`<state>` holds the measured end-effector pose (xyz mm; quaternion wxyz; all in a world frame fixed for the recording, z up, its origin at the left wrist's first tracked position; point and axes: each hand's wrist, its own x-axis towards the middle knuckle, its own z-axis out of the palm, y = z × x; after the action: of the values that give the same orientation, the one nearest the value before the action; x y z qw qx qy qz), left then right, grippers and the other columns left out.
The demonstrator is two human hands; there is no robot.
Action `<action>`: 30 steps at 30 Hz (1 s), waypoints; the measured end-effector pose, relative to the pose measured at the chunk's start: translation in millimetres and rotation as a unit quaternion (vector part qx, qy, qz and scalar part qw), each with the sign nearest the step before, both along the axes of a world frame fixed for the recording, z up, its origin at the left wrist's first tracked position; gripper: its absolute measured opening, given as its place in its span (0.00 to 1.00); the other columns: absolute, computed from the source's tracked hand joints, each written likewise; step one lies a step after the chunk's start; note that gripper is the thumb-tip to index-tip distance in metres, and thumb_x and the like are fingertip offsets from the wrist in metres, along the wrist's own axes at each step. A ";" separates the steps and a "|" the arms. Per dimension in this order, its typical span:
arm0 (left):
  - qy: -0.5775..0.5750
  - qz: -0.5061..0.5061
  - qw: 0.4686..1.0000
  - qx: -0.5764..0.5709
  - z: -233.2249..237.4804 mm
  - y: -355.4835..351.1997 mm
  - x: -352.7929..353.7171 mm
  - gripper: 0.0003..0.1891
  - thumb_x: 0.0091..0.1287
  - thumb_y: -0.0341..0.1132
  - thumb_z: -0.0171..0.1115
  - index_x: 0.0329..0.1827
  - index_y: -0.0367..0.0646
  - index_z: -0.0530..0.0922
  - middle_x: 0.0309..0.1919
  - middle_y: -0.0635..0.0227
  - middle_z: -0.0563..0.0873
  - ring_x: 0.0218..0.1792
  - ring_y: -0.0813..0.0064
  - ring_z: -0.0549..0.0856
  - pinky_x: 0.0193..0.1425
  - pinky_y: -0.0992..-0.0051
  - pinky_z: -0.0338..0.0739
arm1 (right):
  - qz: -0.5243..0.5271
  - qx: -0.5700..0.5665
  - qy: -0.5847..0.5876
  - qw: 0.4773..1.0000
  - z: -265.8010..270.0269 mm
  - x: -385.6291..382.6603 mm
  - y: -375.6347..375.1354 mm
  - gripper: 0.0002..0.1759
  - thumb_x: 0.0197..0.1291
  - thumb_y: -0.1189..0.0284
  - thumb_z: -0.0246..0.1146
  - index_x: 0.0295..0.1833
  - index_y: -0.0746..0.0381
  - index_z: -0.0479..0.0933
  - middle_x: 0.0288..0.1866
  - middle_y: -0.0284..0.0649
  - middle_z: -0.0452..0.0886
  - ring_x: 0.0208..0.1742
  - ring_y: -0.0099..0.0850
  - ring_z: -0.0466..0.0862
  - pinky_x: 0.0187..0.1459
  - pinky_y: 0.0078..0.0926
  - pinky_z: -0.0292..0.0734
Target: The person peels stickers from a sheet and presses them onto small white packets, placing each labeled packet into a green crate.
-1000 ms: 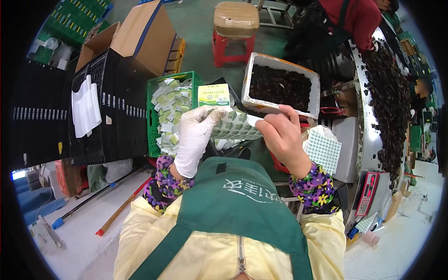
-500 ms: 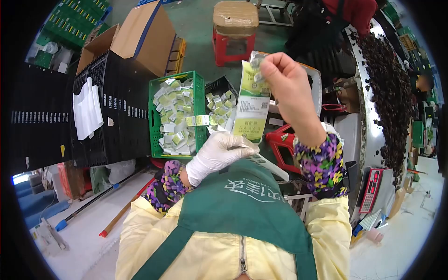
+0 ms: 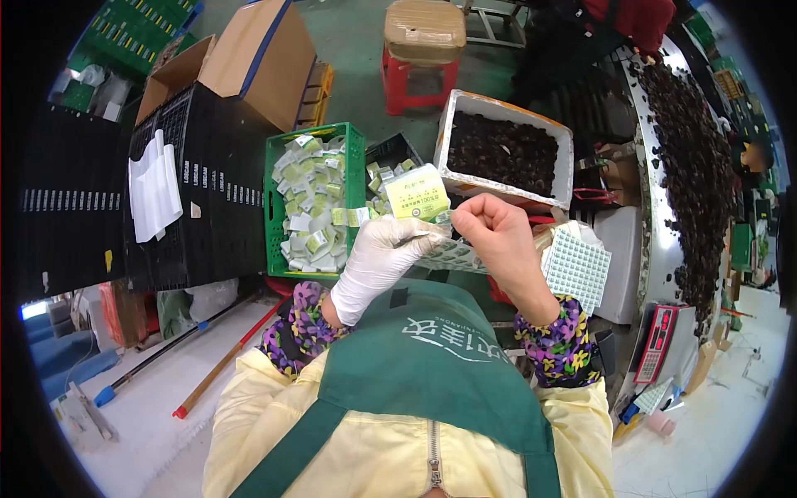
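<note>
My left hand (image 3: 378,257), in a white glove, is closed on a yellow-green printed label (image 3: 418,194) and a sheet of small green round stickers (image 3: 458,256). The label stands up above the glove, its printed face in view. Beneath both hands the sticker sheet slants toward the right. My bare right hand (image 3: 502,249) has its thumb and forefinger pinched together at the label's right edge, just above the sheet. Whatever lies between those fingertips is too small to make out. Beside the glove is a green crate (image 3: 356,178) with many labels (image 3: 311,203) in it.
Ahead stands a white-walled box (image 3: 506,106) of dark dried pieces. More sticker sheets (image 3: 579,267) lie to the right, near a red-faced scale (image 3: 656,344). A long table (image 3: 664,224) bears more dark pieces. Black crates (image 3: 203,183) stand left; a stool (image 3: 423,33) is farther off.
My right hand has come down from the label's raised top to beside the glove. The label now stands lower and leans left, and the box of dark pieces shows fully.
</note>
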<state>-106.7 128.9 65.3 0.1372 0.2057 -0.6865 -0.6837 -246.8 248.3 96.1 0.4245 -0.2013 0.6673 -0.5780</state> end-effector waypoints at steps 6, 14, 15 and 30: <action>0.007 -0.017 0.999 -0.032 3.0 4.5 -0.5 0.08 0.61 0.31 0.69 0.42 0.40 0.86 0.33 0.63 0.89 0.34 0.78 0.86 0.40 0.77 0.79 | 0.038 0.053 0.100 0.993 -6.7 -2.8 -1.5 0.09 0.62 0.71 0.64 0.36 0.67 0.77 0.21 0.23 0.72 0.24 0.11 0.67 0.25 0.15 0.61; 0.119 -0.026 0.964 -0.236 2.3 2.6 -7.8 0.08 0.57 0.30 0.71 0.39 0.41 0.87 0.33 0.62 0.88 0.35 0.70 0.87 0.43 0.72 0.80 | 0.135 0.061 0.077 0.986 -4.3 -22.1 -7.3 0.12 0.62 0.67 0.66 0.35 0.66 0.76 0.25 0.27 0.78 0.27 0.14 0.71 0.28 0.17 0.66; 0.132 -0.029 0.967 -0.214 2.5 3.8 -9.0 0.07 0.57 0.30 0.71 0.39 0.41 0.87 0.33 0.62 0.88 0.36 0.70 0.87 0.44 0.72 0.80 | 0.104 -0.002 0.023 0.994 -5.1 -26.5 -8.8 0.10 0.64 0.69 0.64 0.37 0.65 0.75 0.29 0.27 0.79 0.29 0.14 0.72 0.31 0.16 0.68; -0.011 0.005 1.000 0.003 -10.3 7.3 4.9 0.08 0.63 0.30 0.67 0.43 0.38 0.86 0.31 0.66 0.89 0.32 0.82 0.84 0.40 0.79 0.78 | -0.031 -0.016 0.120 0.992 -1.4 7.7 4.2 0.13 0.59 0.78 0.62 0.50 0.67 0.76 0.33 0.25 0.76 0.25 0.09 0.65 0.27 0.11 0.61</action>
<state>-101.8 136.2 55.0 0.1326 0.2173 -0.6845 -0.6831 -239.1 252.4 94.7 0.3204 -0.2554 0.7096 -0.5732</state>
